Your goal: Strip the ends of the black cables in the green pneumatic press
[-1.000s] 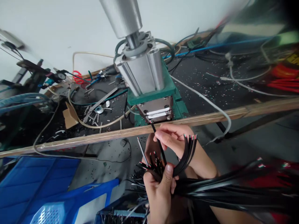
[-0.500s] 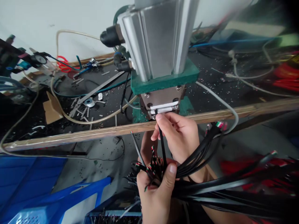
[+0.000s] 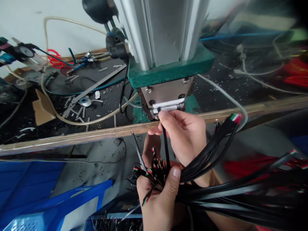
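Observation:
My left hand (image 3: 157,199) is closed round a bundle of black cables (image 3: 157,170), whose cut ends show red, green and white wires. One black cable (image 3: 165,141) rises from the bundle toward the machine. My right hand (image 3: 184,133) pinches this cable near its tip, at the slotted metal die (image 3: 168,108) of a pneumatic press (image 3: 163,32). The cable's tip lies at the die's front edge, partly hidden by my fingers. More black cables (image 3: 204,154) run past my right wrist to the right.
A wooden bench edge (image 3: 72,136) runs in front of the press. Tubing, a small white spool (image 3: 85,101), grey offcuts and a cardboard piece (image 3: 43,109) lie to the left. Below are a blue stool (image 3: 79,195) and a crate of cable pieces (image 3: 115,221). A grey cord (image 3: 223,91) curves at right.
The view has moved closer to the press, which looks larger now. Both hands keep their grips, and the cable tip stays at the die.

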The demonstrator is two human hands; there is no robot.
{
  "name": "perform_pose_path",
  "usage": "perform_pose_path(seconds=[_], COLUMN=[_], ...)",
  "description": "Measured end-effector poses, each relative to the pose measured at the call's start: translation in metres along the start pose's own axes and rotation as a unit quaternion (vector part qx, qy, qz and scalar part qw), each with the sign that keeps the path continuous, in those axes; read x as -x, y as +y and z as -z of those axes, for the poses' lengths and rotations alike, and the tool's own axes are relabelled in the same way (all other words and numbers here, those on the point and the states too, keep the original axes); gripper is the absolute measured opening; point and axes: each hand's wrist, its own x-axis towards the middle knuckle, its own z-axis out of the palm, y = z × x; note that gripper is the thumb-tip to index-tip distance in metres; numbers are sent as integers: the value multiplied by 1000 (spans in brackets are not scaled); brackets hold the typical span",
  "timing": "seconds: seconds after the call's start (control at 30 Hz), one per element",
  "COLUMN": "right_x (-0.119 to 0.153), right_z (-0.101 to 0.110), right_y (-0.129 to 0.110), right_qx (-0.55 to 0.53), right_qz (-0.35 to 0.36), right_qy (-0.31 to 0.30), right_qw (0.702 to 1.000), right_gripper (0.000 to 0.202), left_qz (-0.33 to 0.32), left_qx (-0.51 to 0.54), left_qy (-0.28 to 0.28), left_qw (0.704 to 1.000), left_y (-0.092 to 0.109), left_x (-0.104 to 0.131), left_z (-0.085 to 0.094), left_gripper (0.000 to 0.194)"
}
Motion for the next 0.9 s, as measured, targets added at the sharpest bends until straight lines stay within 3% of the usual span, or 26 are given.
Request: perform_pose_path(seconds=[0.13,0.27,0.33,0.57,0.73,0.8,0.9], right_x=[1,0,-1,3,12,14,18], right_z=[-1,-1,-2,-5,0,5,15], right_y=[0,2,1,0,3,6,13], right_qx=[-51,-40,-38,-54,-32,-14,13], right_qz=[6,0,-3,-7,32,71,144], right_qy=[4,5,4,14,-10,-29,-61], right_qw=[999,999,999,998,999,997,988], right_gripper=[40,40,40,43,47,44,31], left_qz=[-5,-22,-31,-7,-43,-19,-10], left_qx=[2,-4,-3,-5,39,28,46], left_qy=[3,-72,-83,-41,20,-13,-9], left_qw=[1000,997,996,999,998,999,999], left_y=[-1,-6,-5,6,-17,-26,-30], left_x=[-4,-13,-15,-6,-10,-11,-9], left_z=[6,16,17,0,7,11,11], left_gripper=[36,21,20,43,50,53,56])
